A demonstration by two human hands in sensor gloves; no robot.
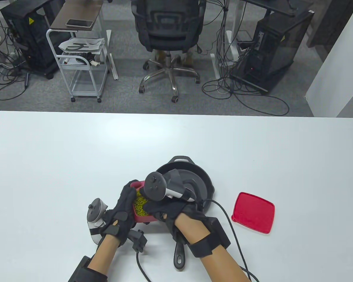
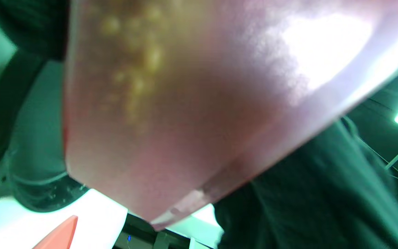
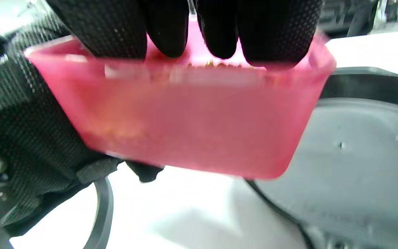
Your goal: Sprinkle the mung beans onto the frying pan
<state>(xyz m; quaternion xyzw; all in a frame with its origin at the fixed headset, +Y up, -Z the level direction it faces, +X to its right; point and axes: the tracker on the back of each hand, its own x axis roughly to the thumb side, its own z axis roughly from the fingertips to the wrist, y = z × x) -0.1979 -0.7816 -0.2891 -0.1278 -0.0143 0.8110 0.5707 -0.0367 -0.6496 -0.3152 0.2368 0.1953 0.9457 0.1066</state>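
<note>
Although the red lid (image 1: 253, 212) already lies off at the lower right of the table view, no beans show in the frying pan (image 1: 206, 183), so the sprinkling looks not yet begun. The left hand (image 1: 122, 210) grips the pink tub (image 1: 141, 217) of mung beans (image 1: 141, 202), held at the pan's left rim. The right hand (image 1: 167, 210) dips its fingertips (image 3: 219, 38) into the tub; whether they pinch beans I cannot tell.
</note>
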